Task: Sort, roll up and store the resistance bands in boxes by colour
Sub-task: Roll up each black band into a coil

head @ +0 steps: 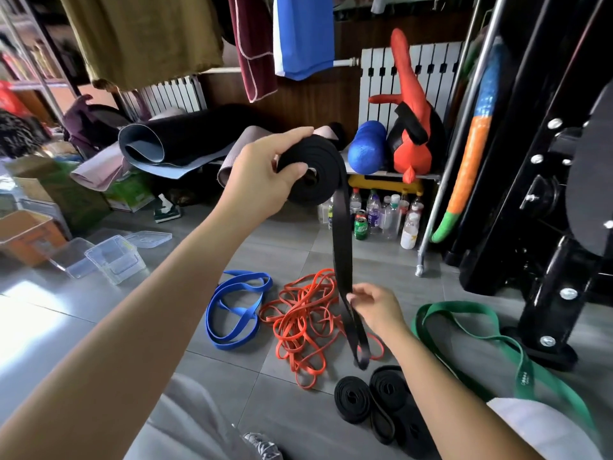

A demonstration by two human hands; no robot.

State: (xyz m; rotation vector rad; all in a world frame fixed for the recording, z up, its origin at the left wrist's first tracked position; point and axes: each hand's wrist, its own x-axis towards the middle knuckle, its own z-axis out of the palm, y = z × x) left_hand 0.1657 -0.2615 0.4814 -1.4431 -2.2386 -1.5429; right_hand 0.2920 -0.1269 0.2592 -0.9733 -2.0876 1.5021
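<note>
The left hand [265,171] gripped the part-wound black band [326,161] at twelve o'clock; the right hand [376,305] pinched its tail. Rolled black bands [374,401] sat at five; blue band [232,310], orange bands [305,323] and green band [464,327] lay loose, and the boxes [112,260] at nine were unfilled.

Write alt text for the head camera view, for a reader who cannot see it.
The left hand holds up a half-rolled black band while the right hand pinches its hanging tail. On the floor lie a blue band, tangled orange bands, a green band and rolled black bands; clear boxes sit at left.
</note>
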